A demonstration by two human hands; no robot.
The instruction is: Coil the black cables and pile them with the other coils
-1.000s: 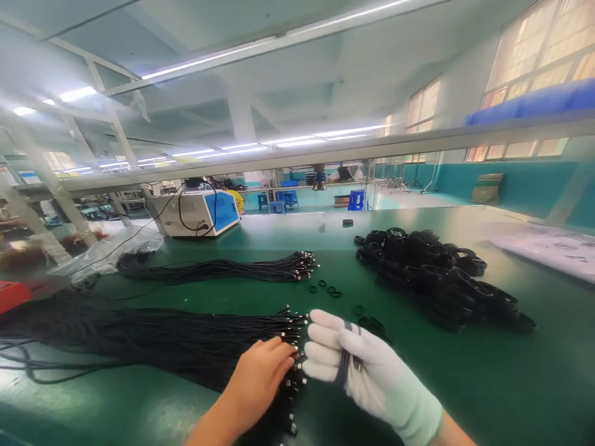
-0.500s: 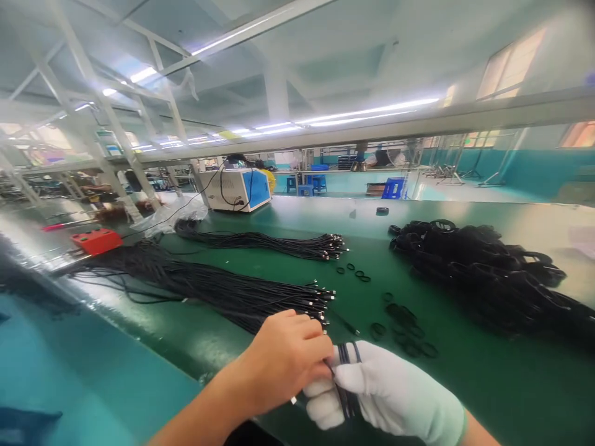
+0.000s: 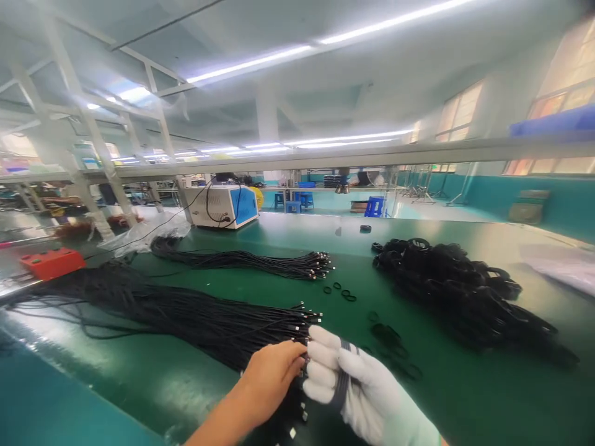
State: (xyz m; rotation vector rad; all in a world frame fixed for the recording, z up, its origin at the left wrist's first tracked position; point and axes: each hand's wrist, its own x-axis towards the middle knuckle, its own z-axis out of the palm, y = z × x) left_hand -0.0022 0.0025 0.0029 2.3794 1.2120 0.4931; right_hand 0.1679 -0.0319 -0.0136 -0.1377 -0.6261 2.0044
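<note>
In the head view, the bare left hand [image 3: 274,375] is low over the near side of the tabletop [image 3: 511,387], its fingers drawn close together at the tips of the near cables [image 3: 195,322]; whether it pinches one cannot be told, since the fingertips are partly lost among the tips. Just beside it, the gloved right hand [image 3: 356,384] is half closed, fingers curled and thumb folded over black loops [image 3: 343,387] that run across the fingers, and it has hold of these. The near cables stretch from the left edge of the tabletop toward the middle of its near edge, tips to the right; the far cables [image 3: 237,260] lie behind them, closer to the far edge. Good handling here, I judge, means gripping a single cable just behind its metal tip, so that neighbours are not dragged along, and drawing it out along the lie of the bundle. The right thumb should press firmly enough to keep the loops flat and uncrossed, yet not kink them. Elbows are best kept off the rings [image 3: 346,293] and the pile [image 3: 446,288] toward the right edge.
</note>
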